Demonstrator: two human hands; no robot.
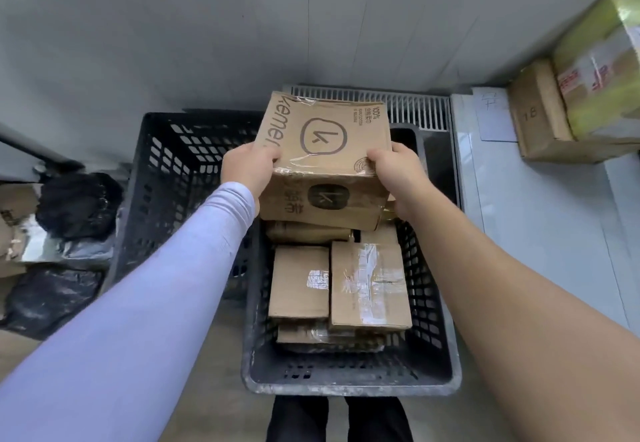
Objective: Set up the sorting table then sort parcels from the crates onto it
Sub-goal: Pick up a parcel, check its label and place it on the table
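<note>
Lifting: printed carton (pixel 322 136), held above far end of near crate (pixel 349 384), tilted.
Left hand (pixel 247 169): fingers curled round carton's 9 o'clock edge.
Right hand (pixel 398 173): gripping carton's 3 o'clock edge.
Remaining in near crate: taped parcels (pixel 369 285), stacked in layers.
Second crate (pixel 166 164): at 10 o'clock, contents not visible.
Shelf parcels (pixel 540 115): at 2 o'clock.
Progress: judged mid-sort; sorting table not in view.
</note>
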